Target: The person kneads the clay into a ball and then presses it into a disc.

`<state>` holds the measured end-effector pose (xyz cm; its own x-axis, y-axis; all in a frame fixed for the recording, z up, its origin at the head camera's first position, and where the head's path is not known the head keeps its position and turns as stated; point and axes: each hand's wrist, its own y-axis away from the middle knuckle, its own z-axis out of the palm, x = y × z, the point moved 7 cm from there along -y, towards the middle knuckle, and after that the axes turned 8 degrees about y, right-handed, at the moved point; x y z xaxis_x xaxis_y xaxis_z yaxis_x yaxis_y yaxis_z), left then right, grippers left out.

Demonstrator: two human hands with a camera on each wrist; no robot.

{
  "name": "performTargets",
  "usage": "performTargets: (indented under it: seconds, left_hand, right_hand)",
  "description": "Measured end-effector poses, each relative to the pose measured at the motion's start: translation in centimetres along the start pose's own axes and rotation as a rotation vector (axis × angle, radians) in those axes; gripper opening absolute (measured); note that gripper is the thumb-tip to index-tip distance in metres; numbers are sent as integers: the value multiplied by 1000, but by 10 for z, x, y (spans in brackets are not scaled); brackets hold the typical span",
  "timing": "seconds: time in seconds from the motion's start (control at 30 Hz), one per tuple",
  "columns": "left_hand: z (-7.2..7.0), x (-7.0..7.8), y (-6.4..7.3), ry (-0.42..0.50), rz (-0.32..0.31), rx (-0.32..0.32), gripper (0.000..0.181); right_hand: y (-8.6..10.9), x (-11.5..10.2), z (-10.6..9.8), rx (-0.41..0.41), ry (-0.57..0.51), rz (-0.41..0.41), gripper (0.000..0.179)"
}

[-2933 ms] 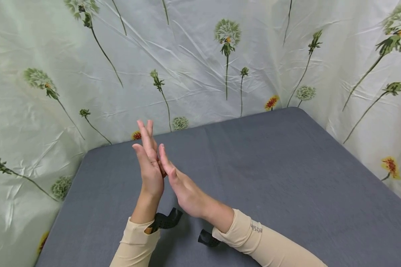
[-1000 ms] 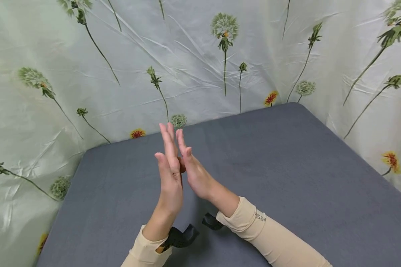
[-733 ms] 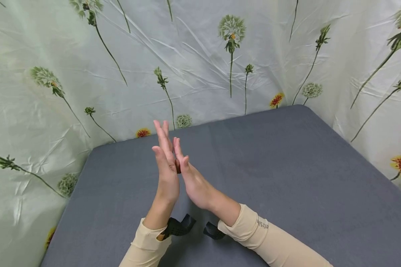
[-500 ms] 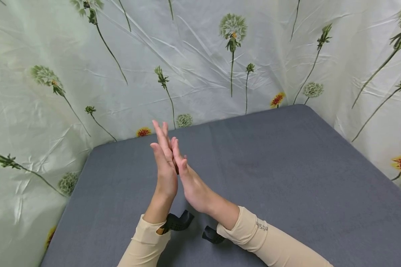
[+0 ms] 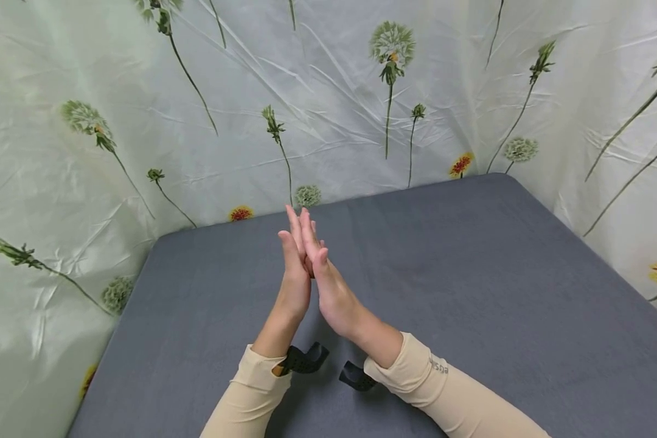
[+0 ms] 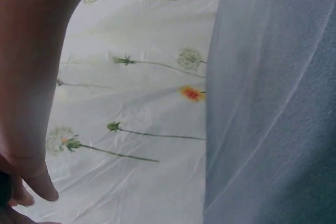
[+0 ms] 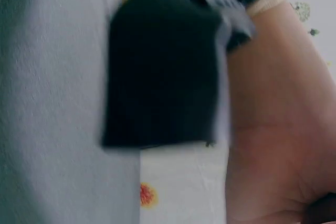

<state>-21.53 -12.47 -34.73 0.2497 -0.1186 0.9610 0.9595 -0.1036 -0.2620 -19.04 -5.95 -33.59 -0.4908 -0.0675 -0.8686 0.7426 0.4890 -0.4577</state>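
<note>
Above the grey-covered table, my left hand (image 5: 294, 286) and right hand (image 5: 336, 301) are pressed palm side to palm side, with straight fingers pointing up and away. The right fingertips reach nearly level with the left ones. Both thumbs stand up along the near side. Lower down, the heels of the hands spread apart toward the wrists. A small brownish patch (image 5: 309, 266) shows between the palms; I cannot tell whether it is a thing or shaded fingers. In the right wrist view, a black wrist mount (image 7: 163, 77) looms close and blurred in front of a forearm and palm.
The grey table cover (image 5: 443, 274) spreads under and around the hands. White fabric printed with dandelions (image 5: 391, 52) hangs behind and at both sides. Below the beige sleeves (image 5: 252, 389), black mounts (image 5: 306, 358) stick out from both wrists.
The joined hands have shifted right since the oldest frame. The right hand has slid up along the left, so its fingertips now sit almost level rather than clearly lower.
</note>
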Motion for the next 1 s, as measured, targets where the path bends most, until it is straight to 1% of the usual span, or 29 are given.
performTargets:
  seconds: [0.13,0.2,0.3,0.37,0.47,0.57,0.7,0.77,0.87,1.0]
  left_hand:
    - [13,-6,2,-43,-33,-64,103]
    - [22,-9,4,-42,-48,-110,101]
    - [39,-11,10,-16,-82,-187,99]
    - [49,-12,14,17,-108,-231,99]
    - [60,-10,20,64,-130,-273,99]
    - [66,-6,25,104,-150,-293,99]
    - [71,2,31,147,-173,-316,103]
    - [72,6,33,166,-172,-325,103]
    - [72,12,33,197,-165,-312,101]
    - [65,18,32,221,-142,-251,96]
  right_hand:
    - [-4,3,-16,42,-4,4,109]
    - [-6,4,-26,69,12,10,111]
    - [-10,5,-40,110,35,12,113]
    - [-11,5,-48,132,52,12,112]
    - [-13,6,-58,153,88,11,109]
    - [-15,8,-64,169,126,13,107]
    - [-16,15,-71,199,176,22,107]
    - [-17,20,-73,200,186,39,108]
    - [-16,28,-71,181,174,67,108]
    - [-15,34,-63,155,143,90,108]
